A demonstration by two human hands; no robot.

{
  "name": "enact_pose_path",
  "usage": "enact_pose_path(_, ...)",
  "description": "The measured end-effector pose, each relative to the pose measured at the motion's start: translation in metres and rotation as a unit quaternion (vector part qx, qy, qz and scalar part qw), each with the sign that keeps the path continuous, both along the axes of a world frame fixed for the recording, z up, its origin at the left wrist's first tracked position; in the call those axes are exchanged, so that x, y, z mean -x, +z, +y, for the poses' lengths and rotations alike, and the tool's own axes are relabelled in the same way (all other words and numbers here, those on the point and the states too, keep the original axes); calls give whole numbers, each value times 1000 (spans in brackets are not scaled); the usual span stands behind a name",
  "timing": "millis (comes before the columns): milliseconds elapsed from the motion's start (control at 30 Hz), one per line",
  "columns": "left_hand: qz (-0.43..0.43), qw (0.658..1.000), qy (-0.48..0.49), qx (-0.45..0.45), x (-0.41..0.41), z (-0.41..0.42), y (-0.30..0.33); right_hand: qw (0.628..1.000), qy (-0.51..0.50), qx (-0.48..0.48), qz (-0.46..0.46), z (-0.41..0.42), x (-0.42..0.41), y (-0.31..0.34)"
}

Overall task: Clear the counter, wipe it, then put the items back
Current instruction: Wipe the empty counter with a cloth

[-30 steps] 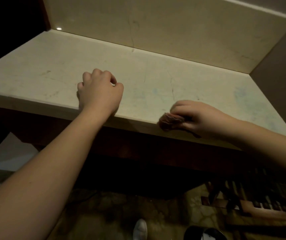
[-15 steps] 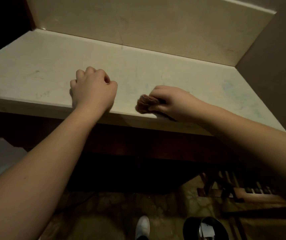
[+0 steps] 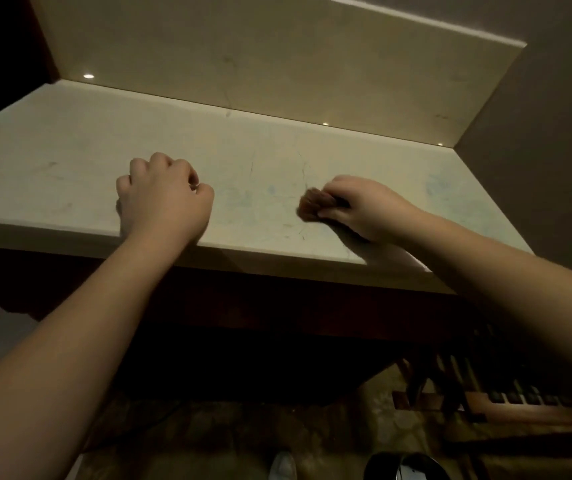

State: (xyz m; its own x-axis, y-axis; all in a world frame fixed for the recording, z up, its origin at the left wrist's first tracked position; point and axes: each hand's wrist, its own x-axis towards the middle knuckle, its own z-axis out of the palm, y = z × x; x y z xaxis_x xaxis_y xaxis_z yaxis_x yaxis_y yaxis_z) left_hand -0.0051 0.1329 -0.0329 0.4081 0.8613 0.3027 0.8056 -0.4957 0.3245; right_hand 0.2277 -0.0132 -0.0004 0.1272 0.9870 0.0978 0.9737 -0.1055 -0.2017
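While the right hand (image 3: 367,209) pinches a small brown cloth (image 3: 314,206) between thumb and curled fingers, the wad presses on the pale surface (image 3: 70,161) near its front edge, right of centre. The left hand (image 3: 163,195) rests as a closed fist on the same surface, well apart from the cloth, holding nothing visible. Faint bluish smears mark the stone. Below, a white shoe (image 3: 283,465) stands on the patterned floor.

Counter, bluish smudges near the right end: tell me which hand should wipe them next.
Right. The right hand already grips the brown cloth on the counter, nearer the bluish smudges. The left hand rests as a fist, with no cloth.
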Motion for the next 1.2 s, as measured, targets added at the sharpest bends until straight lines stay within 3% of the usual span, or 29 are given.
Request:
enact_pose_path(167,-1,1000,14,-11,-1,-5,2,999,-22,-8,-34,37,-10,-2)
enact_pose_path(367,19,1000,0,-23,-4,-7,6,995,92,-14,29,-46,-3,-4)
enact_pose_path(467,11,1000,22,-19,-10,-11,7,993,112,-1,33,-50,-9,-3)
enact_pose_path(767,-7,999,-30,6,-68,-49,7,998,-15,-32,-43,84,-74,-10)
enact_pose_path(867,5,1000,-24,-4,-74,-51,2,999,-15,-31,-35,98,-79,-11)
enact_pose_path(1200,13,1000,-16,-19,-75,-51,0,991,125,-8,38,-10,-53,-8)
